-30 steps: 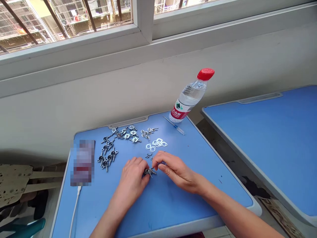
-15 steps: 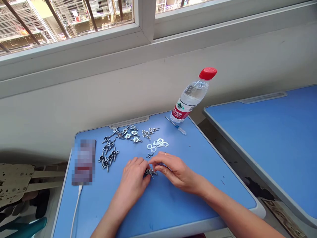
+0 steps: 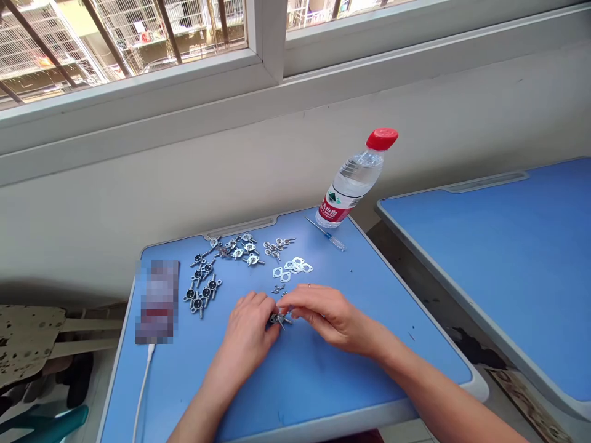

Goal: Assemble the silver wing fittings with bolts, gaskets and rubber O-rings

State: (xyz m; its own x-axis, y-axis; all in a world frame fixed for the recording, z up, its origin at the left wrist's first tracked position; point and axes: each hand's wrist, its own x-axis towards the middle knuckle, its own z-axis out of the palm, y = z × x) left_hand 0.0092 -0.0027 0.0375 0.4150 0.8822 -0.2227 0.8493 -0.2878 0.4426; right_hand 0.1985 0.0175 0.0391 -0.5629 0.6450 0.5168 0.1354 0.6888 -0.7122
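From where I stand, the fitting sits a little nearer the near edge of the table than the far one, about midway between its sides. The left hand has thumb and fingers clamped on it from the left; the right hand curls over its other side, and I cannot tell whether those fingers pinch anything. I judge the fitting light, stiff, hard to break but slick, and apt to twist; best gripped by its body, clear of the thin bits poking out. Beyond it, towards the far edge, lie tiny screws, then plates, likely fiddly to lift except by their rims. A bottle stands by the far right corner.
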